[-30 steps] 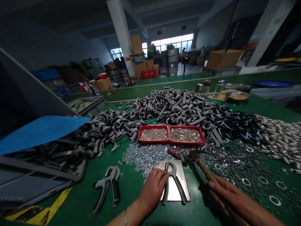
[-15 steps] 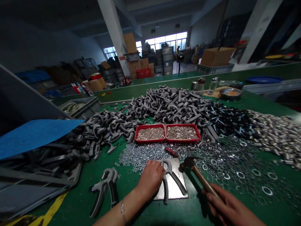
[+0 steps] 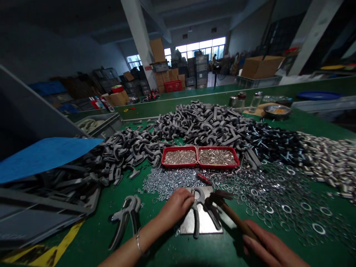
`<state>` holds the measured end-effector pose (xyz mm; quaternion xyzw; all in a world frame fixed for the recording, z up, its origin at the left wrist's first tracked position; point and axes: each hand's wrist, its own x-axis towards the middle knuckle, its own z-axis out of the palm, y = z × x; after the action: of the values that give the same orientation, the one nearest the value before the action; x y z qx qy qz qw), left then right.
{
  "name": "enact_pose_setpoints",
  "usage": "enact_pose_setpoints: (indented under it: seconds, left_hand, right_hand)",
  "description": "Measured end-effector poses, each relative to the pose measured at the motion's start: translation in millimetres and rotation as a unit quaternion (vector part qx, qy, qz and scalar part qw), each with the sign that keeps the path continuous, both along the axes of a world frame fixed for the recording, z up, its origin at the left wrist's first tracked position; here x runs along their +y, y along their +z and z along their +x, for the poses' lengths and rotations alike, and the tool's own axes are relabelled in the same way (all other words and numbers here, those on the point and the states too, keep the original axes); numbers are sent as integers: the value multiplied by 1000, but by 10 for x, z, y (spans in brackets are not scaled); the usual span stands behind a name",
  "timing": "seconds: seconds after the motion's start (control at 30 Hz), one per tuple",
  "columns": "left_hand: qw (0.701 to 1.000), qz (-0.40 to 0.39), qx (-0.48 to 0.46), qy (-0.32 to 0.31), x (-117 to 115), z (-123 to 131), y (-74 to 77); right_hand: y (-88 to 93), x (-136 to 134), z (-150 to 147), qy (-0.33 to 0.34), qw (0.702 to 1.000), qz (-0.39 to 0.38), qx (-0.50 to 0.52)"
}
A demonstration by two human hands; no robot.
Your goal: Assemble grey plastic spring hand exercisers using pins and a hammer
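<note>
My left hand (image 3: 178,204) is closed at the head of a plier-shaped grey tool (image 3: 198,202) with black-lined handles, which lies on a flat metal plate (image 3: 205,218). Whether its fingertips also pinch a small part is hidden. My right hand (image 3: 263,241) is wrapped round the wooden handle of a hammer (image 3: 236,218). The hammer's head, smeared by motion, hovers close to the tool's right handle; I cannot tell if they touch. A second plier-shaped tool (image 3: 126,217) lies on the green table, left of my left forearm.
Two red trays (image 3: 198,167) of small metal pins stand behind the plate. A red-handled object (image 3: 204,179), nuts and rings (image 3: 254,193) lie around it. Behind are piled grey parts (image 3: 205,122), black parts (image 3: 274,142) and metal sleeves (image 3: 328,155). A grey crate (image 3: 94,202) is at left.
The hammer's head has moved left, closer to the tool's right handle. My left hand stays at the tool, its fingers slightly shifted. The view has turned slightly left.
</note>
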<state>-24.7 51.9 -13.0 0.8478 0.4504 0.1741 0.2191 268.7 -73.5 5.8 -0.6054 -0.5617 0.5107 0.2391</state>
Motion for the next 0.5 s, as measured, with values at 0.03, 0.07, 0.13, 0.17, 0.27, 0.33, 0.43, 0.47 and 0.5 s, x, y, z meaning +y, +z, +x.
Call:
enact_pose_setpoints:
  seconds: [0.03,0.07,0.13,0.17,0.27,0.33,0.43,0.47,0.5]
  left_hand:
    - [1000,11,-3,14,105,-29,66]
    - [999,32,4,34,239,-58,132]
    - [994,70,33,76,579,-115,242]
    - [991,78,49,92,771,-144,279]
    - [985,68,96,123,1319,-217,298]
    - [981,49,129,139,1581,-237,255]
    - [973,26,160,162,1763,-231,174]
    - [972,23,163,167,1779,-227,150]
    - [972,23,162,171,1783,-225,129]
  right_hand:
    - [58,44,-8,-3,1000,18,-16]
    - [131,89,-26,-2,999,31,-29]
    - [293,172,-94,13,998,48,-40]
    - [362,210,-139,25,997,59,-39]
    - [428,327,-265,51,993,97,-51]
    - [348,407,-289,64,991,78,-93]
    - [189,473,-215,75,988,22,-133]
    - [155,470,-181,71,989,16,-130]
    - [133,458,-155,64,990,17,-121]
